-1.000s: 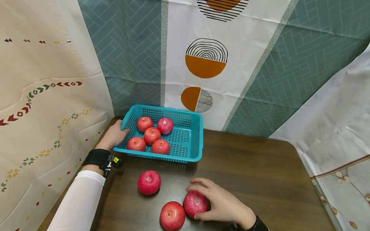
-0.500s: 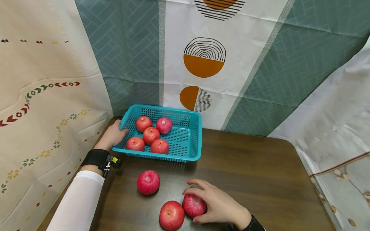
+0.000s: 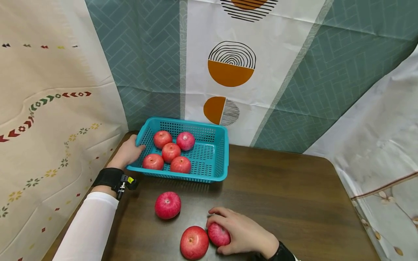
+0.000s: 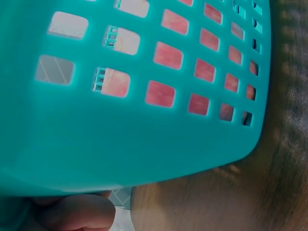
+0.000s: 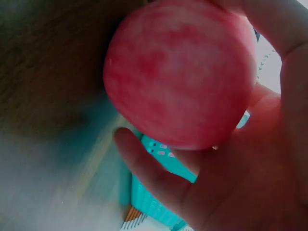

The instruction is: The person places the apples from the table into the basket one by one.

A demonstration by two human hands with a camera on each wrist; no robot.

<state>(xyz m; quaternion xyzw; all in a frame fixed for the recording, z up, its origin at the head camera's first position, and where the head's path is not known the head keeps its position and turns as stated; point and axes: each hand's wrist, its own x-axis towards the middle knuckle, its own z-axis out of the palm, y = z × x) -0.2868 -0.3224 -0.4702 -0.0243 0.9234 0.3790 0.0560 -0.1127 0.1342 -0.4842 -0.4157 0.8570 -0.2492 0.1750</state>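
My left hand (image 3: 130, 152) grips the left end of a turquoise plastic basket (image 3: 209, 177), thumb over the rim. In the left wrist view the perforated basket wall (image 4: 120, 139) fills most of the picture, with curled fingers (image 4: 79, 211) below it. Over the table's front part, my right hand (image 3: 243, 232) curls round a dark pinkish-red apple (image 3: 218, 235). The right wrist view has this apple (image 5: 180, 72) large between thumb and fingers. Close against its left side sits a lighter red apple (image 3: 194, 243). Another deep red apple (image 3: 167, 205) lies between that one and the basket.
Inside the basket, several red apples (image 3: 180, 165) sit toward the left, with bare mesh at the right. The brown wooden table (image 3: 277, 181) ends at hanging patterned cloths (image 3: 156, 72) behind and at both sides.
My right hand has shifted slightly left and its fingers have drawn in closer round the dark apple. The left hand stays on the basket, which keeps its place.
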